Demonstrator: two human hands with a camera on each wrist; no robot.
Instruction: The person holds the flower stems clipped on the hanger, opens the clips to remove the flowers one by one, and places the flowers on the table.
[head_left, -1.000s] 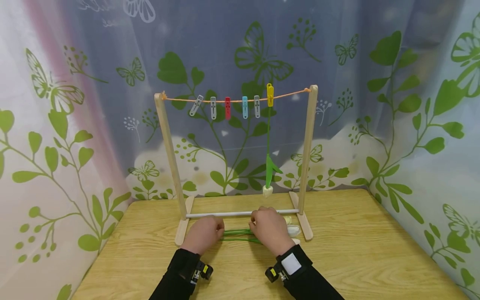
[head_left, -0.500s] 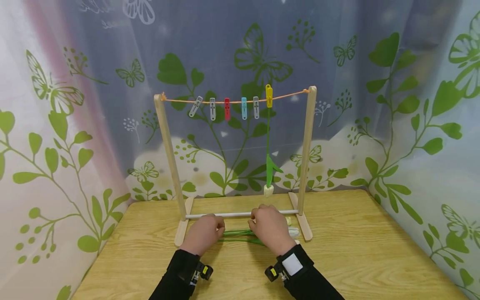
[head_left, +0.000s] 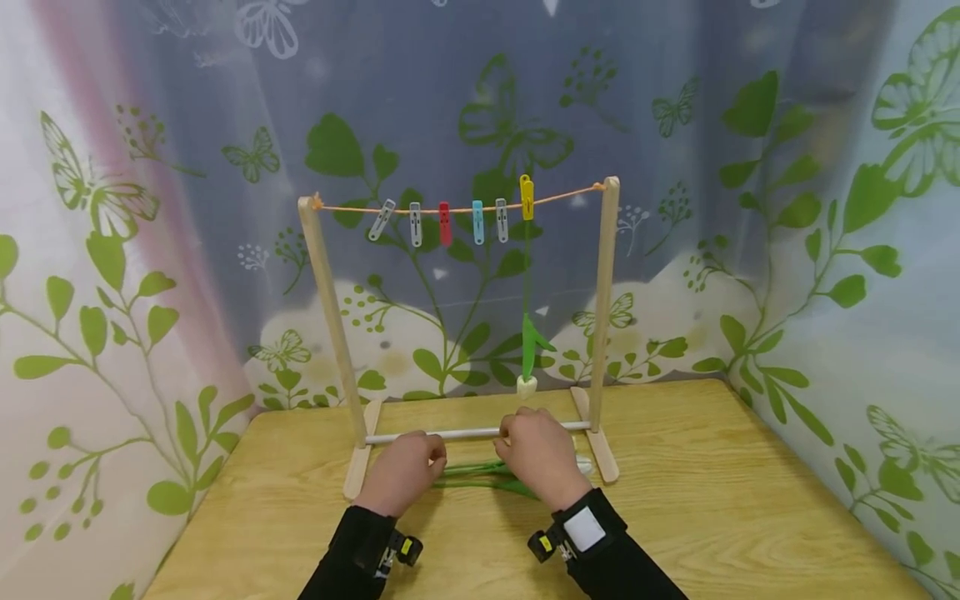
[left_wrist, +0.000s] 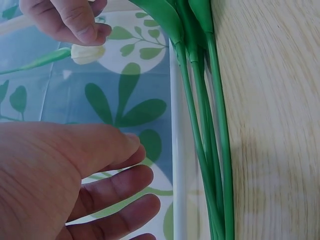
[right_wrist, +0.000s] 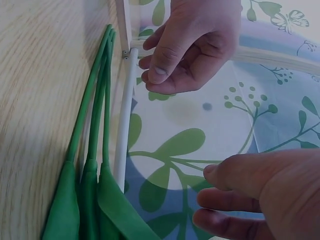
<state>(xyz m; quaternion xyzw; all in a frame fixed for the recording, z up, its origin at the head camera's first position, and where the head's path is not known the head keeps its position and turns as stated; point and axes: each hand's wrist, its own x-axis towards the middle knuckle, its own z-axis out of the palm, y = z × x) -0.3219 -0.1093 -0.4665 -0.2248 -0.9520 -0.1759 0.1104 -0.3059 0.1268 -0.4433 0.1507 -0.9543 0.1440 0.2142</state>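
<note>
Several artificial tulips lie on the table, their green stems (left_wrist: pixel 221 125) running side by side and a white bloom (head_left: pixel 583 465) peeking out past the right hand. My left hand (head_left: pixel 405 471) hovers over the stem ends with fingers loosely bent. Above the leaves (right_wrist: pixel 64 205) is my right hand (head_left: pixel 542 458), also with relaxed fingers. Both wrist views show nothing between the fingers, and the hands are apart from the stems. Another tulip (head_left: pixel 527 387) hangs bloom-down from a yellow clothespin (head_left: pixel 527 198) on the cord.
A wooden frame with two posts (head_left: pixel 606 300) stands behind the hands, joined low by a white rod (head_left: pixel 468 433). Along its orange cord (head_left: pixel 345 208) hang grey clothespins (head_left: pixel 416 225), a red one (head_left: pixel 445 223) and a blue one (head_left: pixel 477 222). A leaf-printed curtain surrounds the table (head_left: pixel 675 517).
The head view has shifted a little, so the frame appears slightly farther left and lower. Both hands stay nearly where they were, above the tulips.
</note>
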